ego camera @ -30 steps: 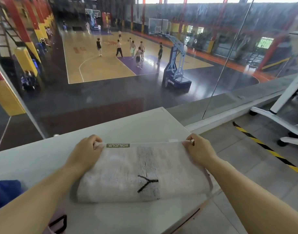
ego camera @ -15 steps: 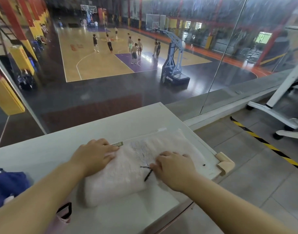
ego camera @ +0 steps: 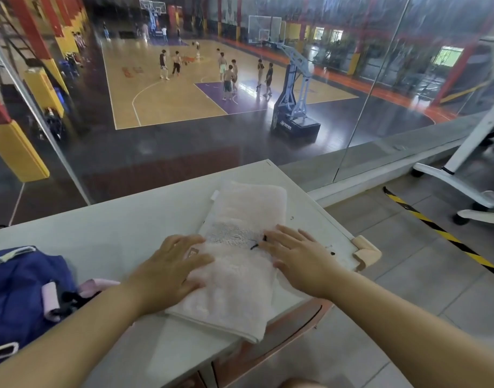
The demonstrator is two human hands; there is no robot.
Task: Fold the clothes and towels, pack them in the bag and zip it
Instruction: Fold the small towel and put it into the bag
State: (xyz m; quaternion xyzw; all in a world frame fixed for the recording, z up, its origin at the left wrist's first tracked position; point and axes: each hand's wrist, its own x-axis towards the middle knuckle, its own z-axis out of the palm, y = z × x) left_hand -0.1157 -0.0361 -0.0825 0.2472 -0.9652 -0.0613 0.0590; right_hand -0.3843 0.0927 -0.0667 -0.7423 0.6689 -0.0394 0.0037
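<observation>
A folded white towel [ego camera: 241, 247] with a black embroidered mark lies lengthwise on the white table [ego camera: 122, 236], its near end hanging slightly over the front edge. My left hand [ego camera: 171, 267] lies flat on the towel's left side, fingers spread. My right hand [ego camera: 296, 256] presses flat on its right side. At the left edge sits a blue garment [ego camera: 19, 287], bunched up, with a pink bag strap [ego camera: 51, 301] and black buckle beside it.
A glass wall stands just behind the table, overlooking a basketball court. A beige corner guard [ego camera: 366, 252] caps the table's right corner. White machine legs [ego camera: 464, 175] and a yellow-black floor stripe [ego camera: 441, 236] are on the tiled floor to the right.
The towel was turned from lying crosswise to lying lengthwise away from me. Both hands let go of its far corners and now rest flat on top of it.
</observation>
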